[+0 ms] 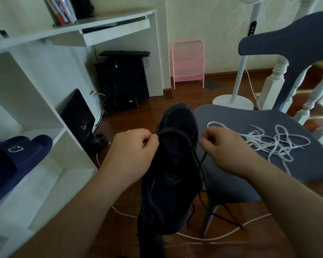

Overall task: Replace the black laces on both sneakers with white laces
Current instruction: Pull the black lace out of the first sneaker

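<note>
A black sneaker (175,164) sits in front of me, toe pointing away, its tongue and lining exposed. My left hand (132,151) pinches the shoe's left edge near the upper eyelets. At the right eyelets my right hand (226,148) pinches the black lace (201,161), which trails down the right side of the shoe toward the floor. White laces (274,144) lie in a loose tangle on the grey-blue chair seat (231,116) just right of my right hand. A second sneaker is not visible.
A white shelf unit (45,127) stands at the left with a navy slipper (17,155) on it. A computer tower (123,81) sits under the desk. A fan stand (233,103), a pink rack (188,64) and a white cable (213,237) are on the wooden floor.
</note>
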The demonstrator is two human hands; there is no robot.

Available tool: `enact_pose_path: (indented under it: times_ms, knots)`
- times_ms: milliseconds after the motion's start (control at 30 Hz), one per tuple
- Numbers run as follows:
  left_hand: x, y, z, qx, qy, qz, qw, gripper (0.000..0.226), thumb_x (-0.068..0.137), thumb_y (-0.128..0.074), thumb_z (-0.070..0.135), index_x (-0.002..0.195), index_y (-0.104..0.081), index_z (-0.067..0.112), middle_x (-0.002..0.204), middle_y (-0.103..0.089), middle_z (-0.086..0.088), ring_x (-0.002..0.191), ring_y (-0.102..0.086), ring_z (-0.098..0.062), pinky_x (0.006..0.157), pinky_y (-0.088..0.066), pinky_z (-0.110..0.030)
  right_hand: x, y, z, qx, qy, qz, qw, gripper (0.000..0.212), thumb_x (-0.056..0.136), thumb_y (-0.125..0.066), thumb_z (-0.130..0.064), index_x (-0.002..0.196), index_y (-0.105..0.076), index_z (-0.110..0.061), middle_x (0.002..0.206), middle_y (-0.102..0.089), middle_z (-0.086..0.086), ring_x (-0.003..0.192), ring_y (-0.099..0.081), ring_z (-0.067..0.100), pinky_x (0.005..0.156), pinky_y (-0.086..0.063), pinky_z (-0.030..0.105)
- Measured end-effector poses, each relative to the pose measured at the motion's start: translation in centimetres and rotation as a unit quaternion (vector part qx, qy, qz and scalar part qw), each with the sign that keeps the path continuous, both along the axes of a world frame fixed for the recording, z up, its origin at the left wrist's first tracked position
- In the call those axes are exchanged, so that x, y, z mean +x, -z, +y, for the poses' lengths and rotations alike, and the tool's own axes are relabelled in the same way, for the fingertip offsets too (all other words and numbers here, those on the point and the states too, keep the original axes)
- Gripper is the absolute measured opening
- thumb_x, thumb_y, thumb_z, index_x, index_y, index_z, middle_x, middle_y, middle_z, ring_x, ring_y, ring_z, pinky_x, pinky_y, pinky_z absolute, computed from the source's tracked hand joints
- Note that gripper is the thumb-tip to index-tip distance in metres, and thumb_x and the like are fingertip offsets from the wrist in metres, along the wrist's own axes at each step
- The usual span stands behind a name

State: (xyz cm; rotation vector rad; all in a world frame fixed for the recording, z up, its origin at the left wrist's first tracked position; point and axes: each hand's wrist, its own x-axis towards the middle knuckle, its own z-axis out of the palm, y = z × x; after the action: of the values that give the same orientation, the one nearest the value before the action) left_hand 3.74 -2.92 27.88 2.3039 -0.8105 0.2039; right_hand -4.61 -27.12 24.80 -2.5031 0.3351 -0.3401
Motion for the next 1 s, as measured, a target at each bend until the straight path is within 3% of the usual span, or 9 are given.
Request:
enact_pose_path:
  times_ms: [133, 233, 333, 400, 467, 533, 633, 700, 1000]
  knots:
    - [1.6, -0.9, 1.4, -0.013, -0.05, -0.001, 0.999, 0.053, 0.104, -0.056, 0.037, 0.055, -0.044, 0.021, 0.048, -0.047, 0.01, 0.048, -0.048, -0.01, 0.047, -0.038, -0.018, -0.2, 0.7, -4.6, -0.06, 0.142, 0.061, 0.986, 0.026, 0.098, -0.053, -0.028, 0.075, -0.056, -0.016, 0.082, -0.061, 0.01, 0.077, -0.057, 0.031, 0.069, -0.046, 0.041]
    - [1.9, -0.6, 2.0, -0.002, -0.056, -0.007, 0.998, 0.053, 0.104, -0.056, 0.036, 0.056, -0.042, 0.021, 0.049, -0.046, 0.008, 0.048, -0.047, -0.011, 0.047, -0.037, -0.019, -0.8, 1.2, -6.4, -0.004, 0.184, 0.087, 0.979, 0.026, 0.096, -0.059, -0.027, 0.075, -0.065, -0.013, 0.082, -0.066, 0.013, 0.077, -0.059, 0.03, 0.068, -0.046, 0.037]
    - [1.7, 0.2, 1.5, 0.017, -0.043, 0.009, 0.999, 0.051, 0.104, -0.056, 0.037, 0.06, -0.046, 0.015, 0.051, -0.047, -0.001, 0.049, -0.048, -0.018, 0.049, -0.039, -0.024, 0.0, 0.7, -5.3, 0.274, 0.169, -0.044, 0.946, 0.018, 0.091, -0.061, -0.026, 0.085, -0.072, -0.012, 0.085, -0.073, 0.009, 0.081, -0.068, 0.024, 0.07, -0.053, 0.036]
    - [1.6, 0.4, 1.1, 0.03, -0.041, 0.015, 0.999, 0.049, 0.104, -0.055, 0.037, 0.063, -0.053, 0.011, 0.055, -0.052, -0.008, 0.055, -0.053, -0.023, 0.052, -0.04, -0.03, 0.6, -0.8, -3.9, 0.527, 0.092, -0.108, 0.838, 0.026, 0.089, -0.054, -0.023, 0.109, -0.068, -0.015, 0.108, -0.078, 0.0, 0.101, -0.075, 0.019, 0.084, -0.056, 0.042]
    - [1.3, 0.3, 0.7, 0.031, -0.034, 0.021, 0.999, 0.05, 0.105, -0.055, 0.037, 0.063, -0.053, 0.01, 0.053, -0.05, -0.006, 0.052, -0.05, -0.021, 0.051, -0.039, -0.031, 0.9, -2.0, -2.7, 0.627, 0.01, -0.122, 0.77, 0.035, 0.093, -0.045, -0.026, 0.122, -0.06, -0.015, 0.117, -0.077, 0.001, 0.111, -0.073, 0.02, 0.093, -0.049, 0.048]
    - [1.0, 0.2, 0.3, 0.025, -0.026, 0.025, 0.999, 0.051, 0.105, -0.056, 0.037, 0.06, -0.048, 0.014, 0.049, -0.045, 0.002, 0.046, -0.045, -0.015, 0.049, -0.038, -0.027, 0.7, -2.5, -1.4, 0.599, -0.018, -0.113, 0.793, 0.024, 0.101, -0.042, -0.03, 0.11, -0.06, -0.017, 0.095, -0.078, 0.002, 0.103, -0.076, 0.022, 0.093, -0.048, 0.051]
    - [0.5, 0.2, 0.1, 0.017, -0.02, 0.029, 0.999, 0.053, 0.106, -0.055, 0.037, 0.057, -0.045, 0.018, 0.048, -0.044, 0.007, 0.046, -0.045, -0.012, 0.048, -0.037, -0.025, 0.4, -1.8, 0.4, 0.385, -0.028, -0.076, 0.919, 0.012, 0.107, -0.05, -0.031, 0.101, -0.056, -0.023, 0.068, -0.066, -0.006, 0.071, -0.07, 0.014, 0.079, -0.055, 0.043]
    - [0.4, 0.2, 0.0, 0.017, -0.019, 0.027, 0.999, 0.052, 0.105, -0.055, 0.037, 0.058, -0.046, 0.016, 0.049, -0.045, 0.007, 0.047, -0.046, -0.011, 0.049, -0.038, -0.026, 0.5, -0.8, 1.1, 0.272, -0.067, -0.051, 0.959, 0.007, 0.102, -0.061, -0.035, 0.101, -0.054, -0.032, 0.067, -0.062, -0.01, 0.062, -0.06, 0.006, 0.068, -0.05, 0.037]
    - [0.2, 0.0, 0.1, 0.012, -0.01, 0.011, 1.0, 0.052, 0.106, -0.056, 0.035, 0.058, -0.044, 0.018, 0.049, -0.045, 0.007, 0.046, -0.045, -0.011, 0.05, -0.038, -0.022, 0.8, -0.3, 1.5, 0.061, -0.097, -0.048, 0.992, 0.008, 0.098, -0.068, -0.027, 0.095, -0.06, -0.029, 0.07, -0.06, -0.011, 0.07, -0.056, 0.005, 0.061, -0.04, 0.015]
